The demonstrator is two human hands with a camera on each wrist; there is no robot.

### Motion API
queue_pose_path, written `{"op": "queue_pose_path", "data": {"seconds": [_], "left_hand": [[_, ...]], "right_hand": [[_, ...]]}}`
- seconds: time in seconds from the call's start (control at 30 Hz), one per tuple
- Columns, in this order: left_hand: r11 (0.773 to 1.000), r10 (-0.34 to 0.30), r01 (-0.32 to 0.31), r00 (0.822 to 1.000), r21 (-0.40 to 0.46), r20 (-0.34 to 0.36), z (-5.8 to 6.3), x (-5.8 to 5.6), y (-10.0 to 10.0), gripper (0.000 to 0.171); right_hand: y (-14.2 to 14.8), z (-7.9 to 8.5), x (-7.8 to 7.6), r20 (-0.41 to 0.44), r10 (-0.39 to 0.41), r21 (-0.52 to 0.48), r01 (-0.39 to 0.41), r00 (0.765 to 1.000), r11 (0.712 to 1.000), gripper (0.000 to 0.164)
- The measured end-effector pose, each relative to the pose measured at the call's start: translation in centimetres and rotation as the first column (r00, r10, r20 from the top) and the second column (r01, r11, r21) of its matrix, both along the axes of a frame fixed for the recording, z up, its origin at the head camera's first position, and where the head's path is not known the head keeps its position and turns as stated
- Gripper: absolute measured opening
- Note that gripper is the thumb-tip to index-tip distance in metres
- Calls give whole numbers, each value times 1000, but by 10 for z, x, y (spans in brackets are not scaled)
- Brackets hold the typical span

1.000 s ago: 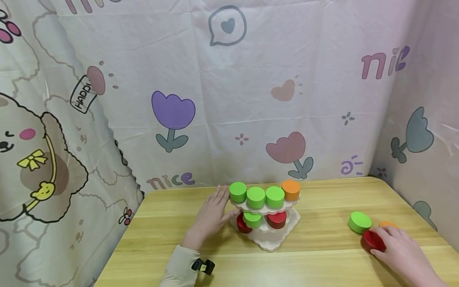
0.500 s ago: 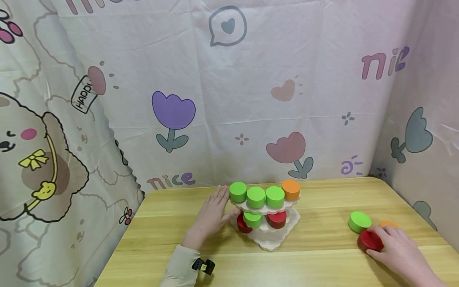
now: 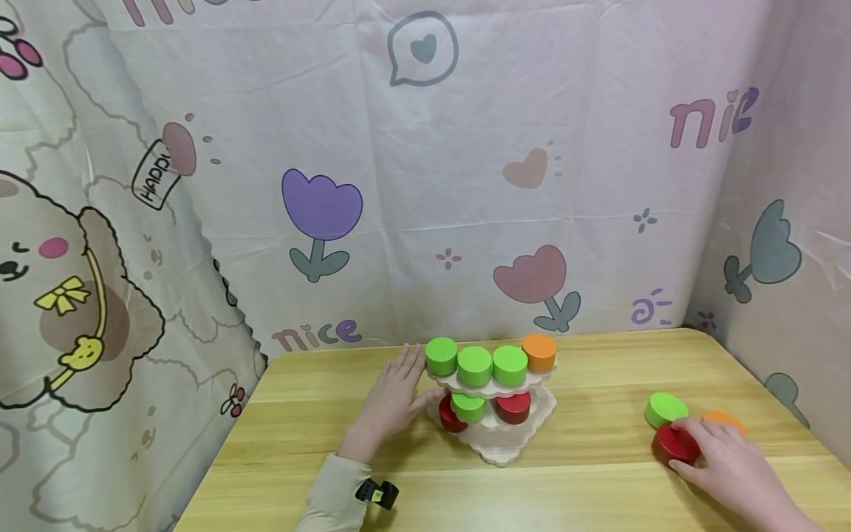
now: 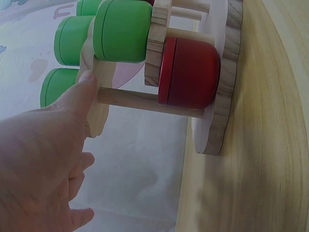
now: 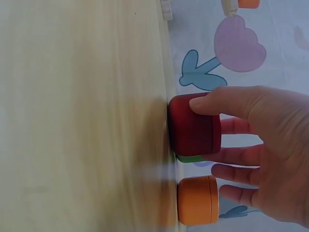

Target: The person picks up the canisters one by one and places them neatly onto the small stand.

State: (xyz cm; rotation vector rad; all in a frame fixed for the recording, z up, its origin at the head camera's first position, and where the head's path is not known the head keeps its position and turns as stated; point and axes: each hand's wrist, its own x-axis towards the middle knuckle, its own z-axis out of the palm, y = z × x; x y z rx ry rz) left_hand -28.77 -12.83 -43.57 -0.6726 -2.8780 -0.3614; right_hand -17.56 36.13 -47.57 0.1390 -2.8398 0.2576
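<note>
Three scalloped wooden tiers joined by dowels form a stand (image 3: 503,445) at mid-table. Green blocks (image 3: 475,366) and an orange block (image 3: 539,353) sit on its top tier, with another green and two red ones lower down. Against the top tier's left side, my left hand (image 3: 394,399) lies with fingers stretched out; in the left wrist view its thumb touches the tier's edge. Off to the right, my right hand (image 3: 734,465) grips a red rounded block (image 5: 190,125) between thumb and fingers, low at the tabletop.
Just behind the gripped block stands a loose green block (image 3: 666,408). An orange block (image 5: 195,200) is beside it, partly covered by the right hand in the head view. A patterned cloth (image 3: 425,185) hangs along the back and sides of the wooden table (image 3: 585,495).
My right hand has moved a little to the left with the red block, showing more of the orange block behind it. The left hand and the stand have stayed put.
</note>
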Motion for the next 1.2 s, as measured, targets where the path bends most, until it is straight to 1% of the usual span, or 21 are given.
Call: {"op": "queue_pose_path", "data": {"seconds": [0.13, 0.23, 0.37, 0.47, 0.6, 0.7, 0.97, 1.1, 1.2], "left_hand": [[1000, -2, 2, 1000, 0, -2, 1, 0, 0, 86], [1000, -3, 3, 1000, -2, -5, 0, 0, 0, 86], [1000, 3, -3, 1000, -7, -4, 0, 1, 0, 86], [1000, 5, -6, 1000, -10, -6, 0, 0, 0, 86], [1000, 1, -1, 1000, 2, -5, 0, 1, 1, 85], [1000, 0, 0, 1000, 11, 0, 1, 1, 0, 85], [1000, 9, -9, 1000, 5, -2, 0, -1, -1, 85], [1000, 6, -6, 1000, 4, -5, 0, -1, -1, 85], [1000, -1, 1, 1000, 7, -12, 0, -1, -1, 85]], "right_hand": [[-5, 1, 2, -20, 10, 4, -10, 1000, 1000, 56], [-12, 3, 3, -65, 30, 11, -29, 997, 1000, 56], [-26, 6, 4, -157, 77, 20, -75, 985, 997, 56], [-37, 10, 4, -202, 110, 15, -109, 973, 994, 57], [-52, 15, 5, -203, 132, 2, -135, 970, 991, 56], [-62, 18, 5, -218, 158, 6, -161, 963, 987, 54], [-89, 22, 2, -290, 247, 53, -242, 925, 969, 53], [-101, 19, -1, -324, 301, 94, -286, 897, 954, 53], [-110, 17, -3, -331, 329, 115, -309, 884, 944, 54]]}}
